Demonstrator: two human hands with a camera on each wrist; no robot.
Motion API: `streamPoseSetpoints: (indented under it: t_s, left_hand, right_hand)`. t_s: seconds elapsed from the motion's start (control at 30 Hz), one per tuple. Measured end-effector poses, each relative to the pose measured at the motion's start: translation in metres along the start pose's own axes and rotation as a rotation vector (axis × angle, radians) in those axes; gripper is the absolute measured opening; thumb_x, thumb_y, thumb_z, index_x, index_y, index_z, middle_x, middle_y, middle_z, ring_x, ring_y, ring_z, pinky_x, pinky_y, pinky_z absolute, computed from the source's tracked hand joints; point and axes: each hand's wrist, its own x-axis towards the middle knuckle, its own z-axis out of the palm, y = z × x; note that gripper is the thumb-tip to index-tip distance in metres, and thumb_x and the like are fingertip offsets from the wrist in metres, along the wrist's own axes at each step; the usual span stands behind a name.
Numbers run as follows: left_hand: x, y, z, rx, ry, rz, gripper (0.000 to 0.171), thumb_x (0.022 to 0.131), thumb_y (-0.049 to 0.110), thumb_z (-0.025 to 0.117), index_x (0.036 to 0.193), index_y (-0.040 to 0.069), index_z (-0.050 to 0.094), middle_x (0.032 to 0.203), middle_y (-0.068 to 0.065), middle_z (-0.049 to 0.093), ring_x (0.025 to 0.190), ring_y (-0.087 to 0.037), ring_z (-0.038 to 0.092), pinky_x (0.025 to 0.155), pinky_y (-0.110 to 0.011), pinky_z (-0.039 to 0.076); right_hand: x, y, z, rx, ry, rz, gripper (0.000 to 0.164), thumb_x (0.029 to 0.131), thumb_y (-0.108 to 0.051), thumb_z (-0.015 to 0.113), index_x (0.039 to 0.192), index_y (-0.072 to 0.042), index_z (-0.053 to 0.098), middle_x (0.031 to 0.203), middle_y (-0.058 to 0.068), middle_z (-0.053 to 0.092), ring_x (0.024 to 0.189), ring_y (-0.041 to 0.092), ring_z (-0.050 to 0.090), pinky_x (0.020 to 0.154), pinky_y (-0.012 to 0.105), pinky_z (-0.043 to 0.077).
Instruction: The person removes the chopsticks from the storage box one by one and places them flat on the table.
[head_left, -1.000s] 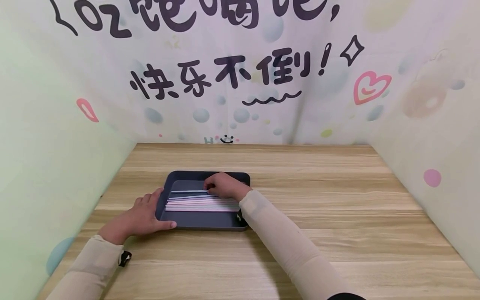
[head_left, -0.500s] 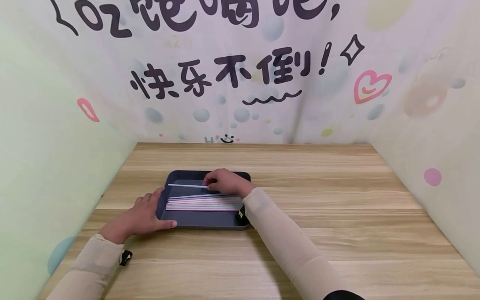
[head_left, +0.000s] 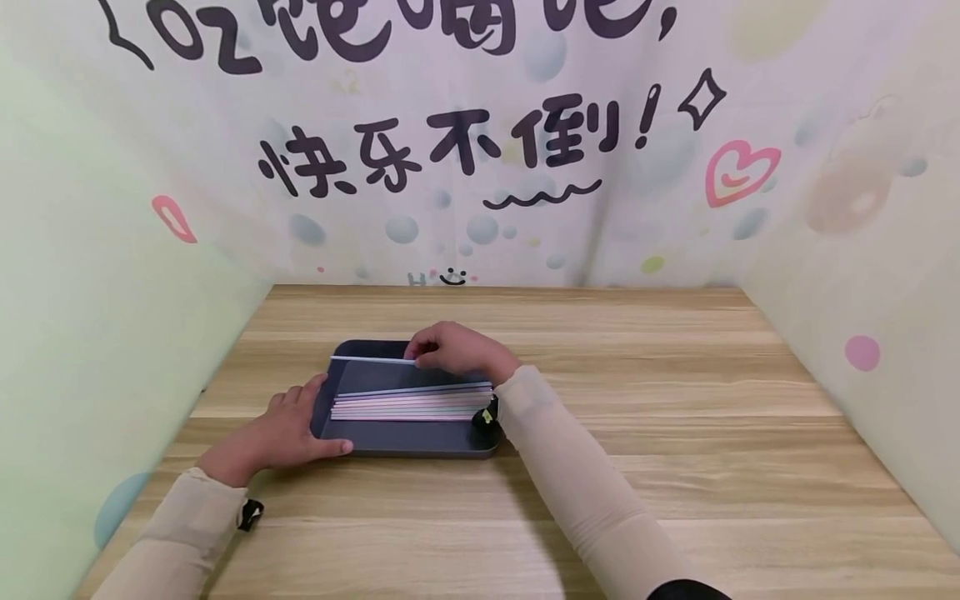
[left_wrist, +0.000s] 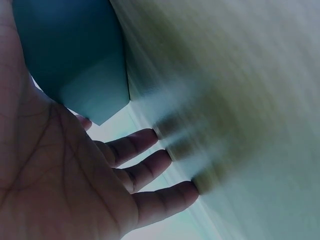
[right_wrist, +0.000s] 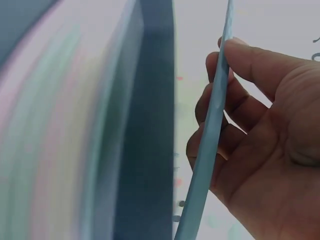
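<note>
A dark grey rectangular tray [head_left: 412,439] lies on the table with several thin pastel drinking straws [head_left: 408,405] side by side in it. My right hand [head_left: 465,350] pinches one light blue straw [right_wrist: 207,145] between thumb and fingertips, holding it above the tray's far part. In the right wrist view that straw runs lengthwise past the curled fingers. My left hand [head_left: 281,433] rests against the tray's left side, thumb along the near left corner. Its straight fingers [left_wrist: 165,205] touch the table beside the tray wall in the left wrist view.
The wooden table [head_left: 660,467] extends around the tray on every side. A white printed curtain [head_left: 465,225] with dark lettering stands behind the far edge, and pale panels [head_left: 855,275] close in both sides. A black band [head_left: 486,415] hangs at the right cuff.
My right hand has lifted the light blue straw off the tray floor and carried it away from me toward the far rim. The left hand and tray have stayed in place.
</note>
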Motion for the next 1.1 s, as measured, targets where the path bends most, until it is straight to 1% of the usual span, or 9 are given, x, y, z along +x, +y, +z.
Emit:
streamPoseSetpoints:
  t_s: [0.17,0.37,0.53,0.73,1.1]
  left_hand:
    - [0.0,-0.001,0.001,0.005,0.008,0.007,0.122,0.074,0.069,0.073,0.15,-0.007,0.015,0.136,-0.042,0.035,0.122,-0.058,0.035,0.095,-0.065,0.038]
    - [0.0,-0.002,0.0,0.024,-0.006,0.0,0.122,0.074,0.071,0.072,0.152,-0.004,0.014,0.136,-0.042,0.035,0.121,-0.058,0.035,0.092,-0.065,0.04]
    - [-0.001,-0.003,0.0,0.042,-0.024,-0.007,0.123,0.075,0.073,0.069,0.155,-0.002,0.014,0.135,-0.04,0.035,0.121,-0.057,0.036,0.091,-0.064,0.042]
    - [-0.001,-0.002,-0.001,0.039,-0.04,-0.017,0.127,0.075,0.073,0.069,0.156,-0.004,0.009,0.137,-0.041,0.034,0.122,-0.057,0.035,0.092,-0.064,0.041]
    - [-0.002,-0.003,0.0,0.04,-0.027,-0.013,0.127,0.075,0.073,0.069,0.155,-0.006,0.009,0.137,-0.042,0.033,0.123,-0.059,0.033,0.092,-0.065,0.041]
  right_hand:
    - [-0.006,-0.006,-0.012,-0.031,-0.015,-0.021,0.018,0.098,-0.01,0.062,0.113,-0.005,0.072,0.096,-0.001,0.066,0.087,0.017,0.056,0.079,0.027,0.047]
    - [-0.017,-0.004,-0.024,-0.069,-0.016,-0.023,0.017,0.098,-0.008,0.061,0.111,-0.004,0.072,0.096,0.0,0.065,0.086,0.016,0.056,0.078,0.027,0.047]
    - [-0.03,0.005,-0.033,-0.066,-0.01,0.013,0.016,0.098,-0.007,0.061,0.109,-0.003,0.072,0.094,0.0,0.065,0.085,0.016,0.056,0.077,0.028,0.047]
    - [-0.049,0.018,-0.043,-0.1,0.001,0.053,0.016,0.098,-0.008,0.061,0.109,-0.005,0.072,0.094,0.0,0.065,0.086,0.017,0.056,0.079,0.031,0.047]
    - [-0.087,0.038,-0.058,-0.096,0.023,0.122,0.014,0.097,-0.007,0.061,0.105,-0.007,0.073,0.094,0.0,0.066,0.087,0.019,0.056,0.079,0.034,0.048]
